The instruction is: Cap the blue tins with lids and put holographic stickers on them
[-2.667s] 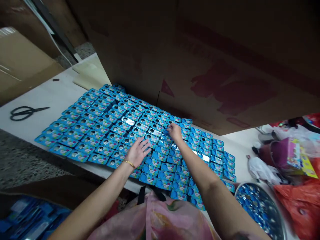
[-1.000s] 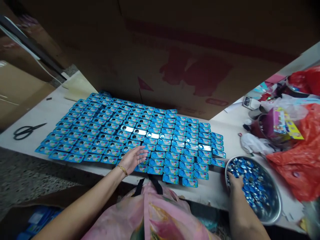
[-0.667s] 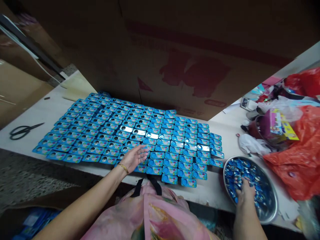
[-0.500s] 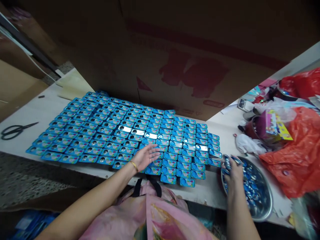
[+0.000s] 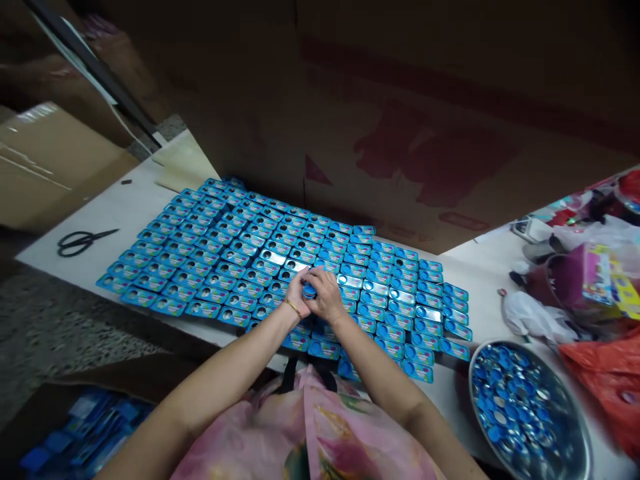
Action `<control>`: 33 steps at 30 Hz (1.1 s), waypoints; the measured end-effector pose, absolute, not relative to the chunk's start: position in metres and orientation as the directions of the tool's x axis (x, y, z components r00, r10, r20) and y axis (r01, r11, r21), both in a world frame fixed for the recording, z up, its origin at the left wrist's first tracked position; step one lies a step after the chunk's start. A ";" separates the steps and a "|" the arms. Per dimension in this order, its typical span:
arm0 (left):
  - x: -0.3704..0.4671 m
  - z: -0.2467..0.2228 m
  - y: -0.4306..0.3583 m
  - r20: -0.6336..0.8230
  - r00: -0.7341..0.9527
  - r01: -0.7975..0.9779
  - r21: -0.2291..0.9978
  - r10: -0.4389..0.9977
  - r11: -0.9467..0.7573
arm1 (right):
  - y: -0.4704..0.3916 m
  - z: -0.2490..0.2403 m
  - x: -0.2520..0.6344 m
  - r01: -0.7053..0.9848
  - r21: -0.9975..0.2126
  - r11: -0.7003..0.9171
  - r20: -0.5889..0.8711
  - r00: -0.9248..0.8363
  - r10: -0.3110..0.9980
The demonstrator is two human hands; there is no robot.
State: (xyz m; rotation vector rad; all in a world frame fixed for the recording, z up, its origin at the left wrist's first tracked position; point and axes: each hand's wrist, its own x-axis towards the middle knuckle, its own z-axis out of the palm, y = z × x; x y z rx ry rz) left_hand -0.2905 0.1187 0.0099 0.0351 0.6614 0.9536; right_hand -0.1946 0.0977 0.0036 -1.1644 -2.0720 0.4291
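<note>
- Two bare hands meet over rows of blue printed tins [image 5: 170, 306] on a white table [image 5: 100, 208]. The left hand [image 5: 296, 293] is cupped and partly closed around a round blue cap [image 5: 309, 291].
- Fingers of the right hand [image 5: 326, 295] are bent and close together against the left; whether their tips grip the cap, or more pieces lie hidden in the palms, cannot be told.
- A loose cup of the palm could let the small cap slip and drop among the tins, blue on blue and hard to spot.
- Wrists and forearms pass low over the front rows; a dipping sleeveless arm could nudge tins near the table's front edge, such as this one [image 5: 419, 372], toward the floor.
- The tins sit in tight, uneven rows, so one bump might shift several.
- At right, a metal basin [image 5: 570, 427] holds blue and silver round pieces [image 5: 500, 403]; a hasty reach there could spill some over its rim.
</note>
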 end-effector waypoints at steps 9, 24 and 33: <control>-0.319 -0.006 0.138 -0.674 0.260 -0.794 0.259 0.692 0.550 | 0.129 0.009 -0.220 0.401 -0.855 0.331 0.310 -0.118 0.944; -0.333 -0.021 0.154 -0.674 0.373 -0.743 0.195 0.637 0.641 | 0.149 0.021 -0.212 0.263 -0.949 0.174 0.092 -0.299 0.950; -0.342 -0.009 0.152 -0.593 0.454 -0.767 0.119 0.665 0.630 | 0.202 0.012 -0.181 0.159 -0.987 -0.015 -0.017 -0.010 1.000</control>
